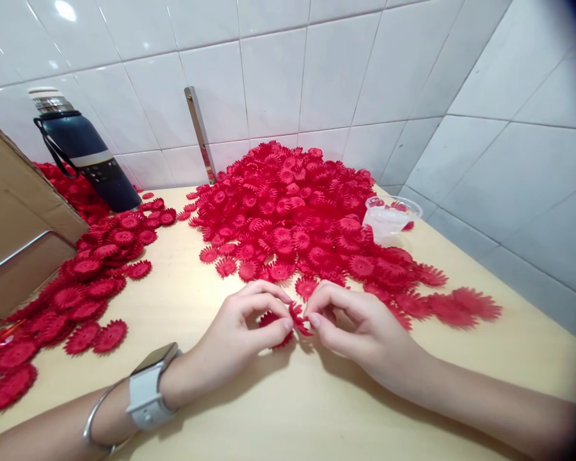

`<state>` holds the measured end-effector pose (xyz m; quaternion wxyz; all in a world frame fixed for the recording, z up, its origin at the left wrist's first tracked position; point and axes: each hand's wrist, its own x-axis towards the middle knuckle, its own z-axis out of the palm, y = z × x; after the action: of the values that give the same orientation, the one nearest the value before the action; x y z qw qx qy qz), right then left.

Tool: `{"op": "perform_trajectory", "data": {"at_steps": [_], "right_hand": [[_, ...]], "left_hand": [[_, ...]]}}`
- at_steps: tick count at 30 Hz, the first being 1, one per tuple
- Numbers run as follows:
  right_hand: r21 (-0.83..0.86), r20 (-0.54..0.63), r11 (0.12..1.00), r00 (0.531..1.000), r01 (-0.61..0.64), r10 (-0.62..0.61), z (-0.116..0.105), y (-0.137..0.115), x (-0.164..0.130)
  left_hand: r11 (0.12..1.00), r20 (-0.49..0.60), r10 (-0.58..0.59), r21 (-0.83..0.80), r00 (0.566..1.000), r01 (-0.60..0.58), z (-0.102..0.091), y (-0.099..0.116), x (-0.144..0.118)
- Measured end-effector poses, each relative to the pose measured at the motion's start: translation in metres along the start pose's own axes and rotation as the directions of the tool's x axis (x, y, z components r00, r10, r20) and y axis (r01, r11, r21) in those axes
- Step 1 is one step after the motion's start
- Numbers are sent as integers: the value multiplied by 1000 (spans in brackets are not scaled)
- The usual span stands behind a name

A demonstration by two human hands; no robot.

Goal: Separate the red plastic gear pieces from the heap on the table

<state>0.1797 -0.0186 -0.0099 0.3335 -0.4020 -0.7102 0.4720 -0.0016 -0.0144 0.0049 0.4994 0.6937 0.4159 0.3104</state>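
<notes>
A small red fringed petal disc (pixel 298 317) stands on edge between my two hands, low over the table. My left hand (pixel 249 323) is closed in a pinch at its left side, thumb and fingertips together. On the right side, the thumb and forefinger of my right hand (pixel 365 326) pinch the same disc by its rim. A second red disc (pixel 282 339) shows below and behind my left fingers; whether they touch it I cannot tell. Just beyond the fingertips lies another flat disc (pixel 307 287), at the front of a big heap of red discs (pixel 288 205).
A clear plastic cup (pixel 388 221) stands at the heap's right side. More discs (pixel 91 282) spread along the left, beside a cardboard box (pixel 24 211) and a dark blue bottle (pixel 93 157). A metal strip (pixel 200 134) leans on the tiled wall (pixel 278 77) behind the table (pixel 249 416).
</notes>
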Motion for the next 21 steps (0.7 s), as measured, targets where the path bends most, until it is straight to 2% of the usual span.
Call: {"op": "perform_trajectory", "data": {"at_steps": [3,8,9,11,14,16,21], "right_hand": [[61,23,997,999,-36,35,0,-3,1],[-32,20,999,999,-24,24,0,-8,2],[-26,22,999,999,-25,25,0,-8,2],[15,-4,999,999,-37,37,0,-7,3],[59,-153,996,985,-66,74,-2,-6,4],[59,-262,995,961,-80,93,-5,-7,5],[152,-501,985,852,-87,153,-22,-10,11]], "left_hand": [[1000,-6,0,4,1000,0,0,0,0],[997,14,35,73,999,-36,1,0,-1],[995,1,39,89,999,-39,1,0,-1],[990,-95,46,134,994,-33,1,-1,-1],[980,-299,68,197,952,-8,-1,-4,0],[978,-371,77,209,926,2,-4,-5,2],[989,-527,14,134,850,67,-13,-9,9]]}}
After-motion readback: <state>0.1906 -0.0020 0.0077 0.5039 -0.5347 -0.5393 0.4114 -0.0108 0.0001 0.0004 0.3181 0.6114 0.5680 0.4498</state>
